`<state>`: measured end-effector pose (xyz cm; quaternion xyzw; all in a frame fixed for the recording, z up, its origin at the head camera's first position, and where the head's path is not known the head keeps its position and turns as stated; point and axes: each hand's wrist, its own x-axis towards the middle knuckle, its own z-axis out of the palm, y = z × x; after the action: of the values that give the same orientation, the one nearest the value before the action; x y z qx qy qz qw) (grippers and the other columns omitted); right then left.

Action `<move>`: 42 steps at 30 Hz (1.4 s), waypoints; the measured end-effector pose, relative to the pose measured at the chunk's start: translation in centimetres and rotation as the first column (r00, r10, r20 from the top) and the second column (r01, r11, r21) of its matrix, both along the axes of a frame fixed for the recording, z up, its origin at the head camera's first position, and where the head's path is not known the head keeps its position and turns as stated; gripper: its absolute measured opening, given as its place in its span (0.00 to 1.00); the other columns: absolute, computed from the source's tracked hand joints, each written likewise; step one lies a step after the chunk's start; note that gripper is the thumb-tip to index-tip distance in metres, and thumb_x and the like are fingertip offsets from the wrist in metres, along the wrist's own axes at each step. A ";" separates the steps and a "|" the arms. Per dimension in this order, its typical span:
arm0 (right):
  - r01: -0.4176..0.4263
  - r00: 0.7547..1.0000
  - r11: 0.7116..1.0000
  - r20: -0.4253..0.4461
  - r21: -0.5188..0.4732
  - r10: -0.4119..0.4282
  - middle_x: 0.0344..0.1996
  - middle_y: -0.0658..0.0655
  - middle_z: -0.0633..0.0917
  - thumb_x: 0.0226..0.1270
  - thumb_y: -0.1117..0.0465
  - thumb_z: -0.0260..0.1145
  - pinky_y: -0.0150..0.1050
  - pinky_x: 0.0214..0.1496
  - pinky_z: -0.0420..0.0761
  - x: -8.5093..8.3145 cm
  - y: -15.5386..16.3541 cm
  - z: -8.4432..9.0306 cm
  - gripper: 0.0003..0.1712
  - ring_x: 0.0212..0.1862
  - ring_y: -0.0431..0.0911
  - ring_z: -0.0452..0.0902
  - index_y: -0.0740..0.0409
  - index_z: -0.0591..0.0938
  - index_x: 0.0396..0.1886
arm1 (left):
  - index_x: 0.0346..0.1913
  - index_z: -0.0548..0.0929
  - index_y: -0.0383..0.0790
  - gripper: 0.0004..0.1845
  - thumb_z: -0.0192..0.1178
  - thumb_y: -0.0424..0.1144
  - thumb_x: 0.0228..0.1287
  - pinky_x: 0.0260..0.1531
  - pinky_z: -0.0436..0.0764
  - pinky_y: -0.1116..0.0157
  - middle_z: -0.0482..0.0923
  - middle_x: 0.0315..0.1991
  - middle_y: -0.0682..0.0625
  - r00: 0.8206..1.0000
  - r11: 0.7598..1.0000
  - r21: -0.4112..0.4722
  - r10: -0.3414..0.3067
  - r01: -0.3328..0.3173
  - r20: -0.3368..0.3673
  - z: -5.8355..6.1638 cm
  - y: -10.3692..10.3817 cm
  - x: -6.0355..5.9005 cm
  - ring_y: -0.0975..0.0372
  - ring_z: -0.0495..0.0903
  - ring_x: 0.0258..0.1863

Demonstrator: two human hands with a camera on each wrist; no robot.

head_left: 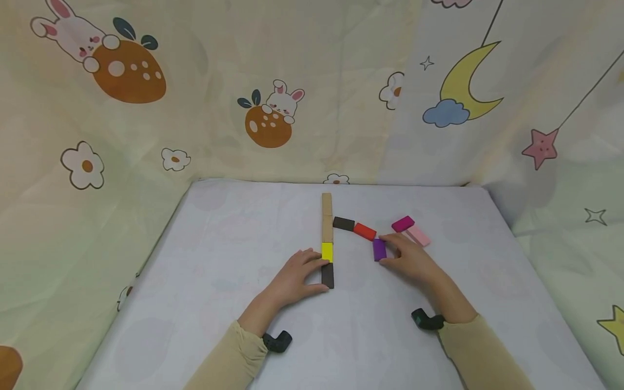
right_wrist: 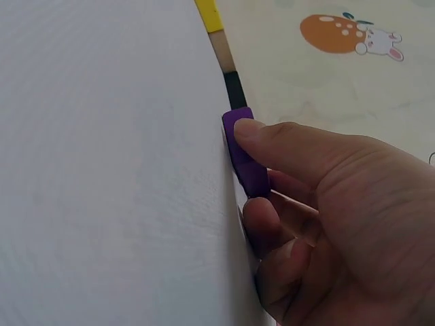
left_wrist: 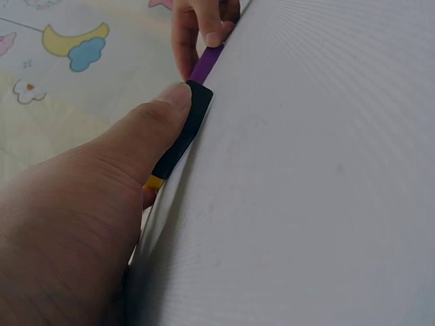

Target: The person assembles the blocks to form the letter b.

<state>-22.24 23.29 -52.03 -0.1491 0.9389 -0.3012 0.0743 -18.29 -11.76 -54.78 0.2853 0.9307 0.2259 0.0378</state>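
Observation:
A straight row of blocks runs up the table: two tan blocks, a yellow block and a black block. My left hand holds the black block, with the thumb at its near end and the fingers along its left side. My right hand pinches a purple block lying flat on the table. The thumb lies on the purple block in the right wrist view. A dark block and a red block lie between the row and the purple block.
A magenta block and a pink block lie just beyond my right hand. The table is covered in white cloth. Cartoon-print curtains close it in at the back and on both sides.

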 end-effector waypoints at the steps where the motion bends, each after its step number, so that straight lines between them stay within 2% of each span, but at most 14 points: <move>1: -0.001 1.000 1.000 0.001 -0.001 0.001 0.60 0.55 0.78 0.60 0.48 0.73 0.35 0.41 0.78 0.0 0.0 0.0 0.38 0.43 0.47 0.73 0.46 0.72 0.69 | 0.70 0.71 0.61 0.37 0.59 0.69 0.59 0.81 0.52 0.57 0.65 0.72 0.54 1.000 1.000 0.000 0.000 0.000 0.001 0.0 0.0 0.0 0.55 0.56 0.77; 12: 0.015 1.000 1.000 0.007 -0.004 -0.015 0.61 0.55 0.77 0.60 0.48 0.73 0.35 0.39 0.77 0.0 0.0 -0.1 0.39 0.42 0.47 0.72 0.45 0.71 0.70 | 0.69 0.73 0.60 0.36 0.61 0.68 0.59 0.80 0.53 0.57 0.68 0.70 0.55 1.000 1.000 0.008 -0.007 0.007 -0.027 -0.1 0.0 -0.1 0.55 0.58 0.76; 19: 0.020 1.000 1.000 0.009 -0.004 -0.020 0.64 0.55 0.76 0.61 0.49 0.73 0.34 0.41 0.79 0.1 -0.1 -0.1 0.39 0.44 0.47 0.73 0.45 0.71 0.71 | 0.69 0.72 0.60 0.36 0.61 0.68 0.59 0.81 0.51 0.58 0.67 0.71 0.56 1.000 1.000 0.009 -0.001 0.001 -0.012 -0.3 -0.1 -0.1 0.57 0.56 0.77; 28: 0.018 1.000 1.000 0.008 -0.016 -0.018 0.61 0.54 0.78 0.60 0.49 0.74 0.34 0.39 0.78 0.1 0.0 -0.1 0.39 0.42 0.47 0.72 0.45 0.71 0.70 | 0.69 0.72 0.60 0.37 0.60 0.69 0.59 0.80 0.53 0.56 0.67 0.71 0.55 1.000 1.000 0.018 -0.008 0.009 -0.021 -0.2 -0.1 0.0 0.55 0.57 0.77; 42: 0.011 1.000 1.000 -0.002 -0.022 -0.011 0.60 0.53 0.78 0.60 0.49 0.74 0.34 0.37 0.78 0.1 0.1 -0.3 0.38 0.40 0.46 0.72 0.44 0.72 0.70 | 0.69 0.73 0.59 0.36 0.62 0.67 0.59 0.81 0.50 0.59 0.67 0.71 0.55 1.000 1.000 0.006 -0.006 0.006 -0.018 -0.1 0.1 -0.1 0.56 0.56 0.77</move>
<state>-22.15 23.41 -52.28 -0.1449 0.9365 -0.3115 0.0699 -18.42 -11.71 -54.90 0.2901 0.9295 0.2260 0.0292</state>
